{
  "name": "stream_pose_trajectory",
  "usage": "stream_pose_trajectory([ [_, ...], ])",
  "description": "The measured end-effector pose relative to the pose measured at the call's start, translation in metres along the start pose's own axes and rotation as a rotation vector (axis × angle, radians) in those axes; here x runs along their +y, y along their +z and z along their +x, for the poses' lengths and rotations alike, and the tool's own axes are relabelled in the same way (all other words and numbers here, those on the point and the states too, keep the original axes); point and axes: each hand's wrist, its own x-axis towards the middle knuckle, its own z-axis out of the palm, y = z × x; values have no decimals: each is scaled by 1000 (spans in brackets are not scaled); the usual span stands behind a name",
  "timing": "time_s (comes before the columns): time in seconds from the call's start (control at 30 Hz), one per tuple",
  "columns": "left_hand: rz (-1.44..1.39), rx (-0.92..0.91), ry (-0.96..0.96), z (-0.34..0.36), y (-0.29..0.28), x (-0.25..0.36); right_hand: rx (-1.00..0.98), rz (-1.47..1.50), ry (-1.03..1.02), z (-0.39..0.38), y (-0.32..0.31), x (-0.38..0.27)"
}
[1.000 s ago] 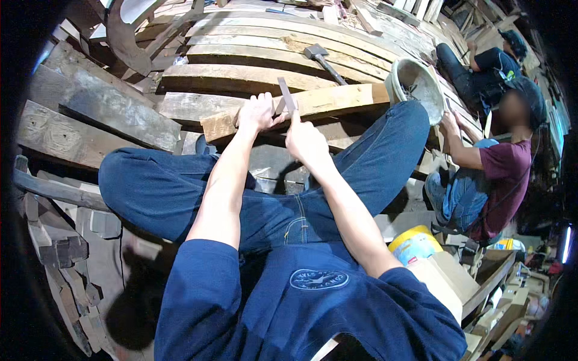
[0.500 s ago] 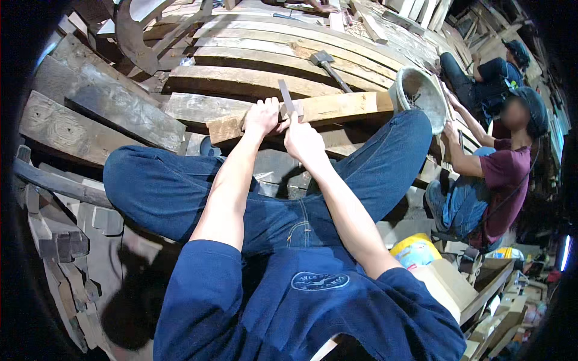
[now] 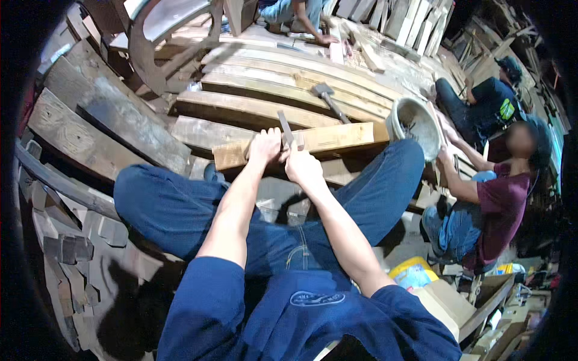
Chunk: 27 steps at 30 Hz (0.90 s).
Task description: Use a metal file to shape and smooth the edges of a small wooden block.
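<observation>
A squared timber beam (image 3: 343, 137) lies across in front of my knees. Over its left part, my left hand (image 3: 265, 145) is closed with knuckles up; what it grips is mostly hidden under the fingers. Close beside it, my right hand (image 3: 303, 166) is wrapped round the lower end of a flat, narrow metal tool like a file (image 3: 283, 124). The tool's strip points up and slightly left, away from me, crossing just right of my left hand. Its handle is hidden in my right fist.
Beyond the beam lie several planks (image 3: 253, 81) and a hammer (image 3: 328, 99). A grey bucket (image 3: 415, 123) stands by my right knee. A co-worker in a maroon shirt (image 3: 503, 198) sits at right, another person in dark clothes (image 3: 481, 99) behind. Grey boards (image 3: 114, 102) lie at left.
The view has tilted up, so the scene sits lower and a person's arm and legs show at the top. Both hands stay close together over the beam, the metal tool still in the right.
</observation>
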Motion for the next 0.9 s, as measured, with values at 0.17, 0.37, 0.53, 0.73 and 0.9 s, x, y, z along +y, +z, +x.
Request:
stream_pose_trajectory([
  [0.17,-50,-121,-5,-10,-8,4,-39,11,16,-44,-12,-3],
  [0.37,-30,-96,-27,-9,-16,1,-76,9,12,-59,-18,-9],
  [0.53,-33,-66,-19,-8,3,-1,-105,32,26,-2,-10,-5],
  [0.73,-75,-122,40,-1,-34,4,-68,-84,-29,-74,-20,-11],
  [0.9,-17,-86,17,-4,1,0,24,16,-2,-28,-1,-8],
])
